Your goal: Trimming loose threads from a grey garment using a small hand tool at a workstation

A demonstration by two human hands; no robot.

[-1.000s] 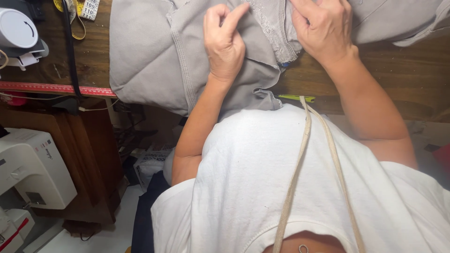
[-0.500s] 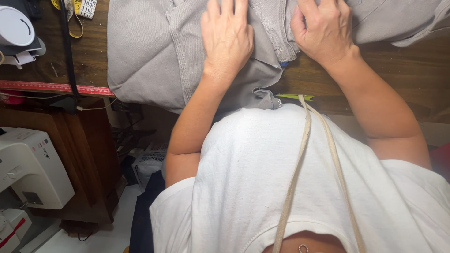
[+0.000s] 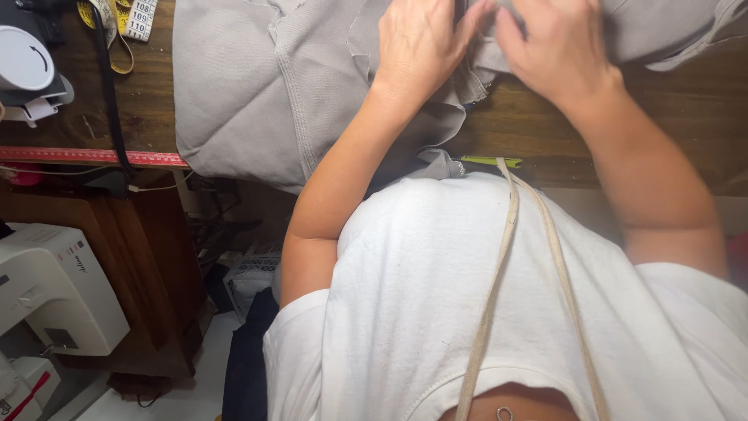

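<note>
Grey garment (image 3: pixel 273 86) is pinched at its bunched seam by both hands, L hand (image 3: pixel 417 43) & R hand (image 3: pixel 549 47), fingertips nearly met at 12 o'clock. Garment is spread on wooden table (image 3: pixel 670 117). Measuring tape (image 3: pixel 128 15) & red ruler (image 3: pixel 86 156) seen at 10 o'clock.

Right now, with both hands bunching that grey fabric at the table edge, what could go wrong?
The grey quilted fabric hangs partly over the brown wooden table edge, so it may slide off if the left hand and right hand lift. The cream strap hanging from the neck reaches the edge and could snag. The yellow-green pencil-like stick sits at the rim and might roll off.
</note>
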